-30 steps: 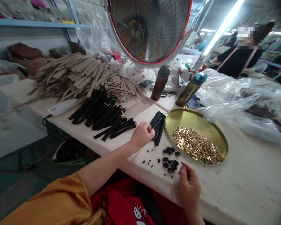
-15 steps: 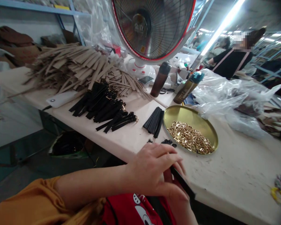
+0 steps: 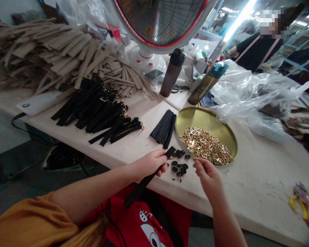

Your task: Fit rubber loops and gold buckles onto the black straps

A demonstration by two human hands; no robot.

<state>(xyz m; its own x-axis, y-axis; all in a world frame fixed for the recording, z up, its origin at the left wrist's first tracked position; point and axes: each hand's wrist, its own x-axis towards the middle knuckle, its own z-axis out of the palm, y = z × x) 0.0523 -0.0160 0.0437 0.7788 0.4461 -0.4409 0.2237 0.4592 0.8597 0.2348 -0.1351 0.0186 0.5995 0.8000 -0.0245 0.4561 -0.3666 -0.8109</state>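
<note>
the left hand point(image 3: 150, 164) has its grip closed around a long flat black strap point(image 3: 146, 180), which slants from the white table point(image 3: 260, 181) edge down over the lap. the right hand point(image 3: 208, 175) hovers loosely curled, holding nothing visible, just beside small black rings point(image 3: 179, 164) and the round gold tray point(image 3: 208, 118) of brass buckles point(image 3: 206, 149).

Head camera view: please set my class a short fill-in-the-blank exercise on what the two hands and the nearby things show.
1. The left hand grips a long black ____.
2. The right hand hovers beside the round ____-coloured tray, which holds small metal buckles.
3. Between the hands, small black ____ lie on the table.
4. A dark bottle stands below the ____ with the red rim.

Missing words: strap; gold; loops; fan
</note>
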